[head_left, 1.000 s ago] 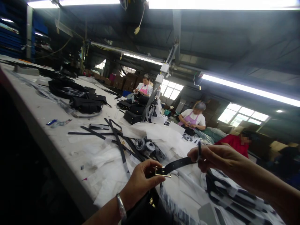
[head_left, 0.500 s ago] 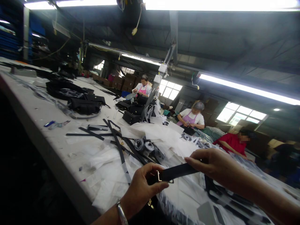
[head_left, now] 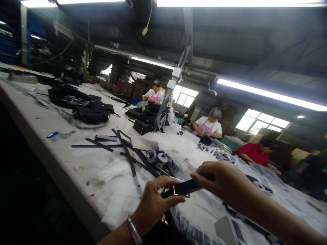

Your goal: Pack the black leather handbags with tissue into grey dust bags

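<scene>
Clamped on 1 gold-coloured buckle [head_left: 174, 191], my left hand [head_left: 151, 201] steadies 1 black strap [head_left: 187, 187]; my right hand [head_left: 217, 175] pinches that strap, with loose black strips [head_left: 129, 162] beyond the grip.

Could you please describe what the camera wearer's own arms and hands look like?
The left hand and right hand are ungloved. A shiny, silvery bracelet circles the left wrist; none shows on the right. No sleeve is visible on the left forearm or right forearm.
</scene>
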A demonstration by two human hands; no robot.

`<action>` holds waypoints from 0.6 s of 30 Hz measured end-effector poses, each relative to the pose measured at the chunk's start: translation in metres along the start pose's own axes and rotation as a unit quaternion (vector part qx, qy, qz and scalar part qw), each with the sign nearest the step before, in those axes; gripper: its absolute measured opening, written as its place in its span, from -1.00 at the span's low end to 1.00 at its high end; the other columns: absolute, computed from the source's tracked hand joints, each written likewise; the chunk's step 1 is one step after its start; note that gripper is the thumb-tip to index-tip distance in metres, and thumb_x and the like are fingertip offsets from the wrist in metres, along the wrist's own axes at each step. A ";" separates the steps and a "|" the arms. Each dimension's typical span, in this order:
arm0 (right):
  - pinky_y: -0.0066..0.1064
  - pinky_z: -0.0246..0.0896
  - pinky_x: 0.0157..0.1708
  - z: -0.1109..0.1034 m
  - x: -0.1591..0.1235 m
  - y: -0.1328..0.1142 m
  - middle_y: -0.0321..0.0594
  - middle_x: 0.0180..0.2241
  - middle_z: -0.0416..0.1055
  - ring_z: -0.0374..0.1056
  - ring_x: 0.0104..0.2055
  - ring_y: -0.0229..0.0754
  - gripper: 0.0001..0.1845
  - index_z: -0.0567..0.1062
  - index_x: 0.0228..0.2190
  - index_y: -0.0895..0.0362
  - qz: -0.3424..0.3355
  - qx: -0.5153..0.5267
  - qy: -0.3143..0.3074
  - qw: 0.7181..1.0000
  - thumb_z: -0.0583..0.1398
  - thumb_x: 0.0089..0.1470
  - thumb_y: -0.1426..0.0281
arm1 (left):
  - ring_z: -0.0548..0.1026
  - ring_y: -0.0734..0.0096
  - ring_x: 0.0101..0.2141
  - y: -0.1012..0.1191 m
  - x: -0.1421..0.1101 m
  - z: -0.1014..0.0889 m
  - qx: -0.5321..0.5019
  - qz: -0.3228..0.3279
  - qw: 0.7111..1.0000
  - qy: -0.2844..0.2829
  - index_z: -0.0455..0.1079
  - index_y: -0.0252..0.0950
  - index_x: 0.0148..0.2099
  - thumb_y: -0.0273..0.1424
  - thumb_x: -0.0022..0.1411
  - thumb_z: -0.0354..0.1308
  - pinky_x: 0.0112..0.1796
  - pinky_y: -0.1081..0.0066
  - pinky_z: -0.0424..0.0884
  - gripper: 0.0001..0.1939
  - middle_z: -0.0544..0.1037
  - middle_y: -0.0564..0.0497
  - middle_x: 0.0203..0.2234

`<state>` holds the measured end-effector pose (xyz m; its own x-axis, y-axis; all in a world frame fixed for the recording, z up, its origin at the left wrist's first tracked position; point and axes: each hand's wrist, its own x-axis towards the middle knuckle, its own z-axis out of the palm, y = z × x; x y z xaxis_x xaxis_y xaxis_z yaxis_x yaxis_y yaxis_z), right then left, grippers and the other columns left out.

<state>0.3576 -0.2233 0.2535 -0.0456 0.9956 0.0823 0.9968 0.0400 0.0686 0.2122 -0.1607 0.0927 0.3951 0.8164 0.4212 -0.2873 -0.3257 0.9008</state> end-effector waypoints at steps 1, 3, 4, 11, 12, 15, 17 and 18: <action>-0.38 0.08 -0.47 0.004 0.000 -0.003 -0.26 -0.53 0.50 0.35 -0.48 -0.19 -0.64 0.59 -0.49 0.02 -0.011 -0.010 -0.007 1.000 0.13 0.18 0.14 | 0.54 0.19 -0.21 0.000 0.000 0.002 -0.008 0.004 1.000 -0.006 0.60 -0.22 -0.20 -0.31 -0.07 0.47 -0.13 0.32 0.41 -0.68 0.64 -0.02 -0.28; -0.39 0.10 -0.46 0.013 -0.001 -0.008 -0.28 -0.48 0.53 0.41 -0.44 -0.17 -0.73 0.59 -0.45 0.00 -0.046 -0.016 -0.025 0.999 0.17 0.18 0.19 | 0.55 0.18 -0.20 0.000 0.001 0.005 -0.042 0.000 0.999 -0.014 0.59 -0.22 -0.18 -0.35 -0.06 0.46 -0.13 0.33 0.43 -0.68 0.64 -0.01 -0.27; -0.39 0.13 -0.45 0.017 -0.002 -0.011 -0.29 -0.45 0.54 0.43 -0.41 -0.15 -0.79 0.59 -0.41 -0.02 -0.065 -0.021 -0.025 0.997 0.21 0.15 0.19 | 0.56 0.18 -0.20 -0.001 0.001 0.005 -0.066 -0.010 0.998 -0.016 0.58 -0.22 -0.14 -0.38 -0.05 0.45 -0.14 0.33 0.45 -0.64 0.64 -0.01 -0.26; 0.10 -0.15 0.23 0.031 -0.011 -0.014 -0.25 0.06 0.45 0.25 0.16 0.14 -0.24 0.34 0.05 -0.10 -0.204 -0.039 0.094 0.974 0.47 -0.19 0.25 | 0.59 0.16 -0.16 -0.001 0.004 -0.008 -0.171 -0.066 0.979 -0.087 0.43 -0.26 0.10 -0.45 0.05 0.37 -0.12 0.30 0.46 -0.47 0.65 -0.05 -0.23; 0.07 -0.05 0.19 0.034 -0.010 -0.013 -0.26 -0.02 0.51 0.34 0.08 0.11 -0.26 0.33 0.05 -0.09 -0.194 -0.027 0.071 0.978 0.46 -0.16 0.29 | 0.58 0.17 -0.16 0.002 0.003 -0.008 -0.149 -0.057 0.983 -0.085 0.44 -0.26 0.09 -0.45 0.07 0.36 -0.12 0.31 0.46 -0.50 0.65 -0.04 -0.23; -0.18 0.28 -0.24 0.039 -0.007 -0.013 -0.26 -0.24 0.58 0.50 -0.23 0.05 -0.40 0.32 0.03 -0.07 -0.126 -0.022 0.031 0.991 0.37 -0.03 0.35 | 0.59 0.22 -0.20 0.013 -0.001 -0.008 -0.034 -0.021 0.999 -0.024 0.51 -0.22 0.02 -0.44 0.07 0.35 -0.14 0.36 0.45 -0.59 0.66 0.01 -0.28; -0.29 0.21 -0.42 0.041 -0.007 -0.011 -0.25 -0.31 0.57 0.50 -0.30 0.06 -0.46 0.34 0.01 -0.10 -0.107 -0.031 0.038 0.993 0.34 -0.01 0.30 | 0.58 0.26 -0.24 0.019 -0.003 -0.011 0.051 0.001 0.999 -0.003 0.53 -0.19 -0.03 -0.45 0.07 0.35 -0.17 0.39 0.44 -0.64 0.65 0.04 -0.31; -0.30 0.18 -0.43 0.041 -0.007 -0.010 -0.25 -0.32 0.56 0.50 -0.31 0.06 -0.49 0.36 0.00 -0.12 -0.110 -0.032 0.040 0.993 0.33 0.00 0.28 | 0.58 0.27 -0.26 0.021 -0.003 -0.015 0.086 0.006 0.996 -0.004 0.54 -0.18 -0.05 -0.45 0.07 0.35 -0.18 0.40 0.43 -0.65 0.65 0.06 -0.33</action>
<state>0.3510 -0.2275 0.2113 -0.2687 0.9533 0.1375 0.9562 0.2469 0.1569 0.1918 -0.1628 0.1084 0.4005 0.8080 0.4322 -0.1385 -0.4129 0.9002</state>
